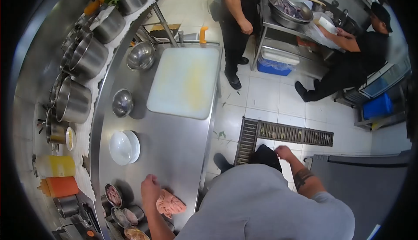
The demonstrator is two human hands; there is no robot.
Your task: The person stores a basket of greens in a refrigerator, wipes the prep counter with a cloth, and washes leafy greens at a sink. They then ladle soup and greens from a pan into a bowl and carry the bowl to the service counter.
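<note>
Over the steel counter, my left hand has its fingers curled in, with nothing visible in them. A crumpled pink cloth lies on the counter beside my left wrist. My right hand is out on the other side of my body, its fingers bent in at the edge of black cloth at my front; whatever is between the fingertips is too small to make out. Farther up the counter are two white bowls, a small steel bowl, a larger steel bowl and a white cutting board.
Steel pots and sauce bottles line the shelf at left. Food containers stand at lower left. One person stands near a large bowl; another holds a white object. A floor grate lies ahead.
</note>
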